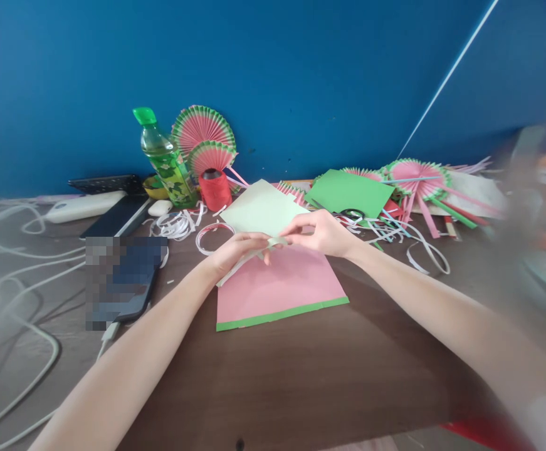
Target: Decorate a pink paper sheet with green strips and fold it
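My left hand (242, 249) and my right hand (318, 233) meet over the middle of the table. Between their closed fingertips is a narrow pale green paper strip (278, 240). It runs back under my left hand towards the lower left. Just behind my fingers a pale green sheet (264, 203) slopes away; whether the strip joins it is hidden. Below both hands lies a pink sheet (277, 285) with a green band (284, 315) along its near edge. Left of the pale sheet, a roll of tape (202, 240) lies on the table.
A green-capped bottle (172, 166), pleated paper fans (204, 128) and a red spool (215, 190) stand by the wall. On the right are a green sheet (352, 193), more fans (418, 178) and paper strips (435, 250). A phone (134, 282) and cables (37, 322) lie left.
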